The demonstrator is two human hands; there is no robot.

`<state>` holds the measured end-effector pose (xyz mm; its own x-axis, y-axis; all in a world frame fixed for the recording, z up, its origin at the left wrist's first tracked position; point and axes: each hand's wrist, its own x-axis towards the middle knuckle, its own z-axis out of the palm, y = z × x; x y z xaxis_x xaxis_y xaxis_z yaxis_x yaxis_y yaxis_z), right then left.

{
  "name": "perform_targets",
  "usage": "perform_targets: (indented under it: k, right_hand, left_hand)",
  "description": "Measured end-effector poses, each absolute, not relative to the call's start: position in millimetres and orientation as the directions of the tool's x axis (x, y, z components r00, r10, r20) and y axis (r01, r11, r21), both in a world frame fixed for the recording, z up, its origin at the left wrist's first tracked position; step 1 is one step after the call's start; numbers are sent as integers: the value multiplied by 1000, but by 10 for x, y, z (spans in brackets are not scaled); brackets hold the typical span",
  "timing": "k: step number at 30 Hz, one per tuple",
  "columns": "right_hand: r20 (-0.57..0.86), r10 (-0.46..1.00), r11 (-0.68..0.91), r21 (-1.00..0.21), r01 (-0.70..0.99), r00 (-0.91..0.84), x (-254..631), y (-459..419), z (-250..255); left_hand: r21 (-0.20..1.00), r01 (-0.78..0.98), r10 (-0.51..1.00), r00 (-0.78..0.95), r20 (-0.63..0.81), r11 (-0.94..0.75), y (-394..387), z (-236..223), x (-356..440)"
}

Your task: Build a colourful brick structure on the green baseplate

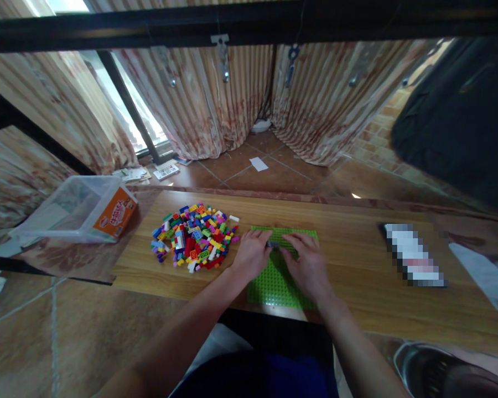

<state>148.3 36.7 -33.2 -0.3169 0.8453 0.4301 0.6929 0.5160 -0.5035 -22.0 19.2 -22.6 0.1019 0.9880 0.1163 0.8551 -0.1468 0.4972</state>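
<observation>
Watching through the head cam, I've got a small dark grey piece (273, 244) up between the two hands, over the upper part of the green baseplate (269, 290). The left hand (252, 253) looks closed on one end of it, thumb and finger pinched together. The right hand (307, 264) is right at the other end with thumb and index a bit apart; can't tell if those tips actually touch, or whether the piece is touching the studs, it's too small and half covered. My guess on handling: hard plastic, next to no weight, stiff, not fragile, but smooth enough to squirt out of a lazy pinch. I'd take it by opposite sides near the ends, fingertips only, and keep the underside free. The baseplate reads as thin and light, so I'd steady it by an edge. Loose brick pile (195, 239) sits just left of it on the wooden table (357, 265).
</observation>
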Motion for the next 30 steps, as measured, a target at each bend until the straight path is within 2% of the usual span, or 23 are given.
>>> perform_targets:
  k: [5,10,22,30]
  right_hand:
    - [361,828,559,-495,665,-428,1401,502,-401]
    - [354,820,572,-513,640,-450,1468,551,-469]
    - [379,781,624,-518,585,-497,1534,615,-462]
    - [311,772,629,-491,602,-554,1536,688,-440]
  left_hand:
    - [660,737,987,58,151,-144,121,-296,-275]
    - [795,585,979,-7,203,-161,24,-391,-352]
    - [794,563,962,5,274,-229,-2,-455,-326]
    - [761,602,960,35,277,-241,-7,-466,-315]
